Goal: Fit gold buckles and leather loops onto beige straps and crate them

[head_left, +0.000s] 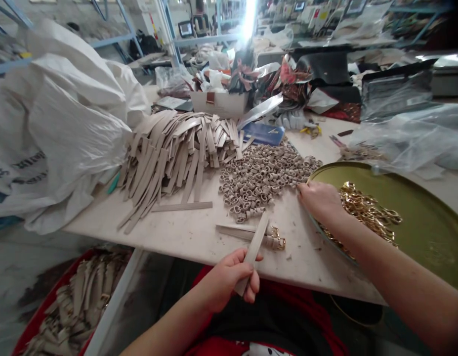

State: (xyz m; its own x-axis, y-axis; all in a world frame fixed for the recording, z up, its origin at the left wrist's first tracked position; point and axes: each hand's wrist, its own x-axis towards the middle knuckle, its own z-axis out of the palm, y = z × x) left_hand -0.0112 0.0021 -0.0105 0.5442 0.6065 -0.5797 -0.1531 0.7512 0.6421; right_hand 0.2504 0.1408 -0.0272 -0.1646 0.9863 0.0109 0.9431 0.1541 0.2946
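My left hand [236, 277] is closed round a flat beige strap [256, 242], which slants up and away over the table's front edge. Just beyond it lie a few straps with gold buckles [276, 238]. My right hand [319, 200] is at the right end of a heap of small beige strap loops [266, 173], beside the rim of a round olive-gold tray [325, 170]. Its fingers are bent together at the heap's edge, and what they pinch is too small to make out. Gold buckles [373, 212] lie in the tray, partly behind my right forearm.
A large pile of beige straps [173, 148] spreads over the table's left half, beside a big white sack [73, 113]. Below left, a red bin [47, 306] holds buckled straps. Behind are a blue flat item [262, 133], a white box [217, 104] and clear plastic sheeting [417, 133].
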